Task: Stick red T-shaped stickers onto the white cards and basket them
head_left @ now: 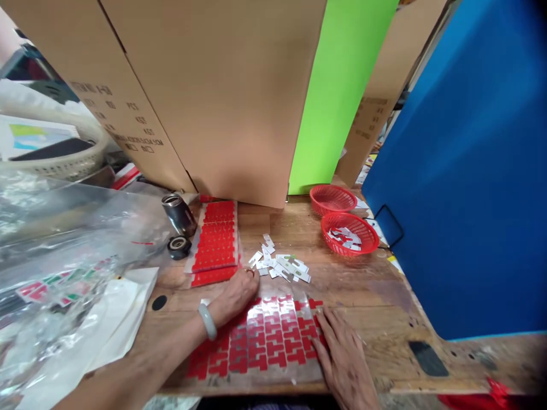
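A clear sheet with rows of red die-cut stickers (273,336) lies on the wooden table in front of me. My left hand (240,291), with a pale bangle on the wrist, is closed over its upper left part; the fingertips are hidden, so what they grip cannot be made out. Flat on the sheet's right edge lies my right hand (342,356), fingers stretched out. Just beyond the left hand is a loose pile of small white and silvery cut pieces (284,265). A stack of similar red sticker sheets (216,239) sits to the left of that pile.
Two red plastic baskets (370,242) stand at the back right, the nearer holding small pieces. A dark metal flask (179,215) and its black lid (179,247) are at left, beside plastic bags (85,228). Cardboard (222,102), a green panel (337,97) and a blue panel (470,188) enclose the table.
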Demonstrator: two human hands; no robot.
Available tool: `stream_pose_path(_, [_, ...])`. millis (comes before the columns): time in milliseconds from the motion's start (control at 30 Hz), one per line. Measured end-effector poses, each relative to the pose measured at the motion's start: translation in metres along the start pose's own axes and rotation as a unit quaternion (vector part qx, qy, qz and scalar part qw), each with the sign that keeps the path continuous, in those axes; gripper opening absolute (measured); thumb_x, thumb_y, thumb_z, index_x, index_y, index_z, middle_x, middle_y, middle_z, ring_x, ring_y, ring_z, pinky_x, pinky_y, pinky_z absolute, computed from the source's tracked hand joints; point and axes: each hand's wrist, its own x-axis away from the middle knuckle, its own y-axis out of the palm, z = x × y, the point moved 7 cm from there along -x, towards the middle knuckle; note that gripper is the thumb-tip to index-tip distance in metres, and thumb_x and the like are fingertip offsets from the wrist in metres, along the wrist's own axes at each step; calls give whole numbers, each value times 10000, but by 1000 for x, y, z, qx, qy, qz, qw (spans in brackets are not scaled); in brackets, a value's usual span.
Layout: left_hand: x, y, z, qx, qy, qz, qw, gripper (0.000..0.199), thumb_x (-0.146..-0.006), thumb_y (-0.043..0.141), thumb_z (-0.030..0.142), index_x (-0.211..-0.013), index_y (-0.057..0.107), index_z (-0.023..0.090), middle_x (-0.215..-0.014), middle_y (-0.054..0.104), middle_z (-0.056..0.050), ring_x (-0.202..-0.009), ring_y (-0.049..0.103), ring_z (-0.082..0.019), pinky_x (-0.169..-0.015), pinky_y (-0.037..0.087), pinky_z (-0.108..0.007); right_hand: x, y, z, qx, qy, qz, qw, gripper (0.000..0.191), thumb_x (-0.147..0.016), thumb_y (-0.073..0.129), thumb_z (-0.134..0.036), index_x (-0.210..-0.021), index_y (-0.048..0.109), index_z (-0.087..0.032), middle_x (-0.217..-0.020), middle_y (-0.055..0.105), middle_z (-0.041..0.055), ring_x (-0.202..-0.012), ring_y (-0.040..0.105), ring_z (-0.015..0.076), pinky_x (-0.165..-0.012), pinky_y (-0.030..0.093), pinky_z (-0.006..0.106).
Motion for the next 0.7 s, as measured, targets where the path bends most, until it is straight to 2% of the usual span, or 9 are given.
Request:
stream_pose_path(133, [-14,2,-10,-37,-7,-26,999,267,-886,348,104,-900,610,152,-772,598,-104,-718,532,-220,-743,423,-351,-5,-13,-6,-32,15,0,999,397,-910,494,-334,-1280,542,-198,-1349,542,134,-1240,492,311,-992,407,487])
stream_pose_path(200, [-18,-2,-15,-40,-29,-11,999,270,-906,334,141,-872,601,151,-716,574,-85,-694,520,-215,-733,420,-355,-8,-18,-9,-55,20,2,998,371,-914,490,-300,-1260,555,-184,-1330,554,141,-1240,492,301,-998,405,481])
stream_pose_path(267, [-17,-8,-14,-29,-54,17,998,265,-924,326,187,-916,587,148,-755,582,-84,-738,535,-215,-758,424,-361,-11,-23,-9,-81,29,10,996,328,-919,479,-277,-1214,582,-177,-1289,581,142,-1220,507,291,-993,411,477])
stream_pose_path(333, [-11,-16,-7,31,-95,63,993,227,-922,353,221,-923,571,157,-825,605,-81,-793,560,-207,-783,434,-355,-17,-28,-8,-113,51,16,992,282,-921,472,-266,-1154,606,-177,-1234,609,136,-1177,535,278,-977,424,466])
stream_pose_path(400, [-2,-15,2,144,-152,90,974,173,-899,414,257,-833,548,169,-795,611,-56,-764,584,-193,-754,459,-341,-24,-33,-6,-148,82,12,986,243,-920,466,-241,-1103,615,-183,-1155,638,121,-1105,568,259,-953,440,445])
stream_pose_path(467, [8,-2,15,307,-206,74,926,175,-878,467,309,-768,502,178,-722,608,-29,-694,616,-177,-683,491,-315,-32,-34,-7,-184,104,-14,977,214,-915,460,-198,-1058,618,-191,-1059,655,98,-1017,591,234,-913,459,408])
stream_pose_path(533, [19,21,30,478,-262,30,838,197,-865,508,366,-811,474,180,-711,647,-27,-644,656,-168,-629,518,-294,-37,-33,-10,-217,116,-51,968,198,-910,454,-162,-997,628,-194,-958,650,75,-920,602,210,-844,481,361])
stream_pose_path(600, [28,38,43,572,-301,14,763,246,-823,587,391,-845,475,173,-697,672,-32,-572,659,-150,-556,515,-251,-39,-30,-13,-236,132,-85,959,190,-906,455,-142,-938,635,-193,-897,631,64,-850,601,196,-786,486,332])
stream_pose_path(700, [39,57,54,636,-339,11,693,314,-758,694,346,-921,520,141,-711,702,-58,-551,667,-138,-537,523,-220,-35,-27,-17,-235,160,-118,951,167,-894,470,-123,-905,626,-184,-879,608,62,-821,592,197,-769,473,331])
